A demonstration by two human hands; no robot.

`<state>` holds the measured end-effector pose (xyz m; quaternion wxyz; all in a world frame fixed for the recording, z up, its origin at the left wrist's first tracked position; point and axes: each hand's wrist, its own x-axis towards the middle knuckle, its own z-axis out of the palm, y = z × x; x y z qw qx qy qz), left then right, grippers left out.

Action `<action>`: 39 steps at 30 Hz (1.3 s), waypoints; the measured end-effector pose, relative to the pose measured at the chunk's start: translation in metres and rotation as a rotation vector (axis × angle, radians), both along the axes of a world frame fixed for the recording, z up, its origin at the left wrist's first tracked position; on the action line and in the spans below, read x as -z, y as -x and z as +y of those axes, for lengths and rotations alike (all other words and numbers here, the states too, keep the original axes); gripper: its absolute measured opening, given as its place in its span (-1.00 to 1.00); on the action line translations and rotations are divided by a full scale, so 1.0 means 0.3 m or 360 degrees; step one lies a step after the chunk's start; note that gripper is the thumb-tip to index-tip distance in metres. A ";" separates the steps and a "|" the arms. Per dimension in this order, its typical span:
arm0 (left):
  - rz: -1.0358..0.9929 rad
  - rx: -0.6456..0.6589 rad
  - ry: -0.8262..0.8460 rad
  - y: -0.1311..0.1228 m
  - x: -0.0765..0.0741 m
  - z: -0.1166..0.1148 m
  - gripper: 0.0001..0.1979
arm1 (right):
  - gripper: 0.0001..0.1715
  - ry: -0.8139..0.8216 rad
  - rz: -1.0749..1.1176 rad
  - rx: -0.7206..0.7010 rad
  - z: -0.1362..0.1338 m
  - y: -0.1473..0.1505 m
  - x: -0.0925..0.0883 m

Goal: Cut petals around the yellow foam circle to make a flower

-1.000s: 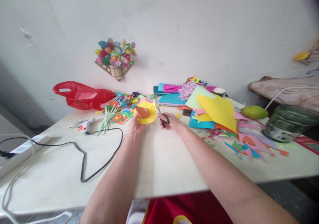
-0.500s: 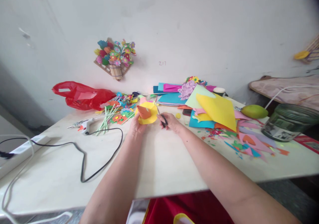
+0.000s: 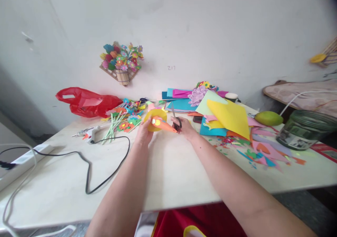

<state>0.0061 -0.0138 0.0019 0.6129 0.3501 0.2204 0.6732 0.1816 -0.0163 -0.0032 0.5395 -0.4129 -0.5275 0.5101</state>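
We hold yel. disc [image 3: 158, 112], tilted, w/ org. cone [image 3: 164, 125] ptg. R, pale dots [image 3: 157, 122] nr. base; blk.-handled scissors [image 3: 177, 124], blades up, just beside.

On the wall [image 3: 223, 30] we see a bouquet of colourful flowers [image 3: 122, 56] in a holder of bundled sticks. Along the left of the table [image 3: 179, 173] we have a red plastic bag [image 3: 89, 101], a white glue gun [image 3: 91, 135] with a looping black cord [image 3: 88, 170], and a white power strip [image 3: 26, 158]. On the right we find a green fruit [image 3: 268, 118] near a green glass jar [image 3: 302, 130].
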 end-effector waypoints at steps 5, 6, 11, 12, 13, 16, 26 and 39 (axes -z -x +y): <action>0.0144 -0.0082 -0.0050 0.003 0.000 0.003 -0.75 | -0.61 0.0005 0.0121 -0.0051 -0.003 -0.008 -0.005; 0.0163 -0.0098 -0.0051 0.003 0.000 0.005 -0.76 | -0.61 0.0010 0.0120 -0.0065 -0.006 -0.007 -0.008; 0.0240 -0.0116 -0.0041 0.002 0.005 0.014 -0.80 | -0.61 -0.0005 -0.0003 -0.0077 -0.019 0.003 -0.020; 0.0250 -0.0119 -0.0034 0.003 0.006 0.017 -0.79 | -0.61 -0.0021 -0.0043 -0.0072 -0.020 0.004 -0.023; 0.0252 -0.0120 -0.0025 0.005 0.007 0.019 -0.78 | -0.62 -0.0040 -0.0083 -0.0072 -0.019 0.003 -0.025; 0.0220 -0.0077 0.0013 0.018 0.009 0.024 -0.79 | -0.65 -0.0092 -0.0191 -0.0092 -0.015 -0.007 -0.030; 0.0019 0.0211 0.0249 0.053 0.010 0.014 -0.89 | -0.65 -0.0165 -0.0550 -0.0379 0.003 -0.083 -0.035; 0.0104 0.0223 0.0436 0.053 0.008 0.014 -0.89 | -0.60 -0.0196 -0.0712 -0.0554 -0.008 -0.092 -0.038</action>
